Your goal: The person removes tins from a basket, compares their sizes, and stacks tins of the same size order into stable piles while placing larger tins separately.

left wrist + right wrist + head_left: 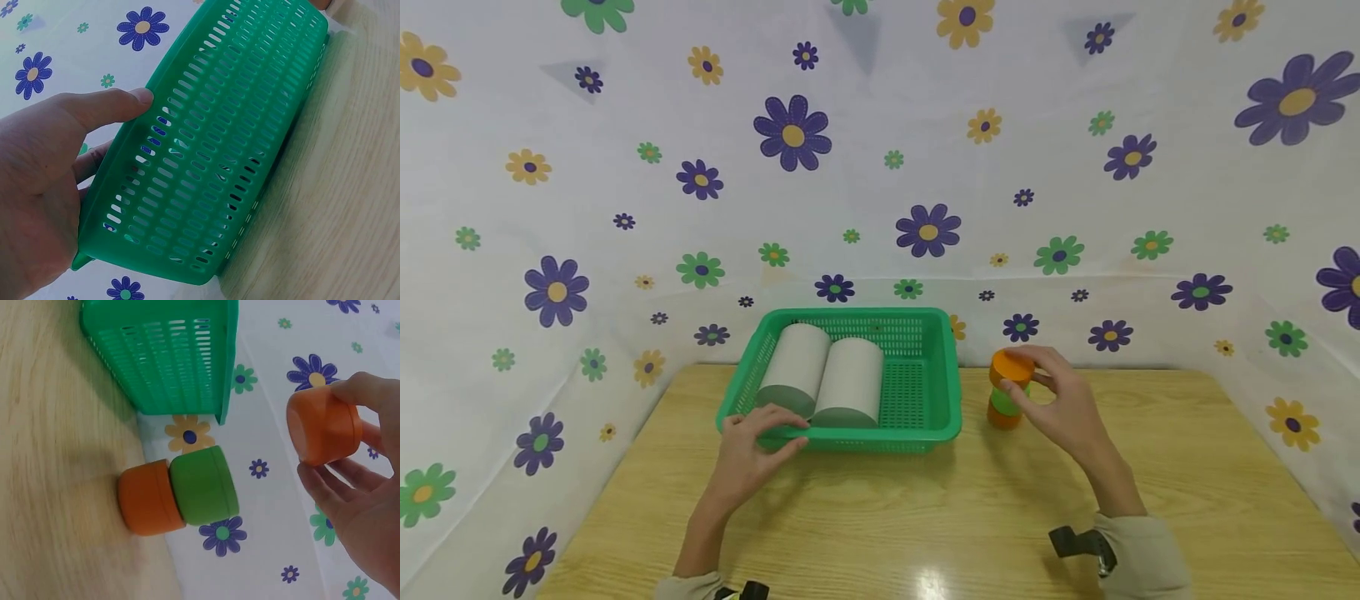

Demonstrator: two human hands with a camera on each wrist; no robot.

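Observation:
My left hand (748, 454) pinches the near rim of a green plastic basket (943, 433), thumb outside and fingers over the edge, also seen in the left wrist view. Inside the basket's left part, two white cylinders (795, 362) lie side by side. To the right of the basket, my right hand (1060, 408) holds a small round orange container (322, 425) between thumb and fingers. In the right wrist view, this container is apart from a stack below it: a green container (203, 485) resting on another orange container (149, 499), which stands on the table.
The light wooden table (887, 525) carries the basket and the stack near its back edge. Behind it hangs a white cloth (865, 192) with purple, green and yellow flowers. Straps with black mounts (1082, 546) sit on the wrists.

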